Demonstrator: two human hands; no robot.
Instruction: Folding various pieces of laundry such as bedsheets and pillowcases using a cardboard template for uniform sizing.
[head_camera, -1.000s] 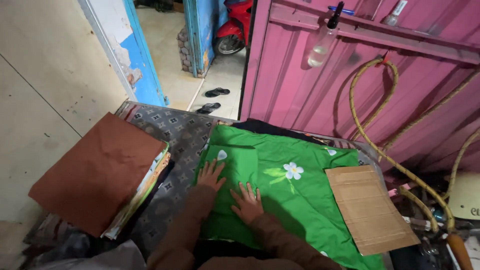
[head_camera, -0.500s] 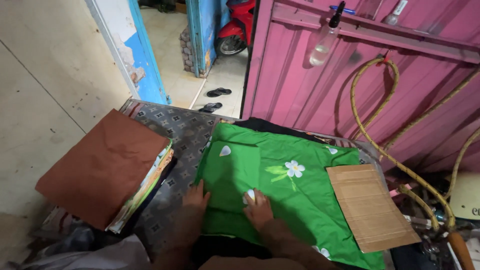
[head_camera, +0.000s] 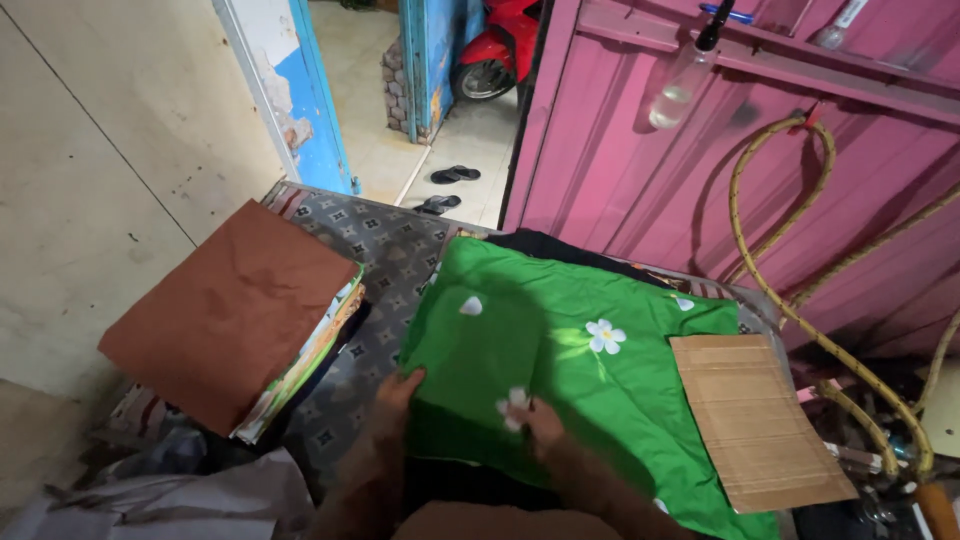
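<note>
A green cloth with white flowers (head_camera: 580, 340) lies spread on a patterned grey table cover (head_camera: 385, 250), over a dark cloth. My left hand (head_camera: 395, 395) grips the green cloth's near left edge. My right hand (head_camera: 540, 420) rests on the cloth near its front edge, fingers curled into the fabric by a white flower. Both forearms come up from the bottom of the view.
A stack of folded cloths topped by a brown one (head_camera: 235, 310) lies at the left. A brown cardboard sheet (head_camera: 755, 420) lies at the right. Behind stand a pink corrugated wall (head_camera: 700, 170) with a yellow hose (head_camera: 800, 300) and a hanging spray bottle (head_camera: 680, 85).
Both hands have slid back toward me from the middle of the green cloth to its near edge, and the left hand has closed on the edge.
</note>
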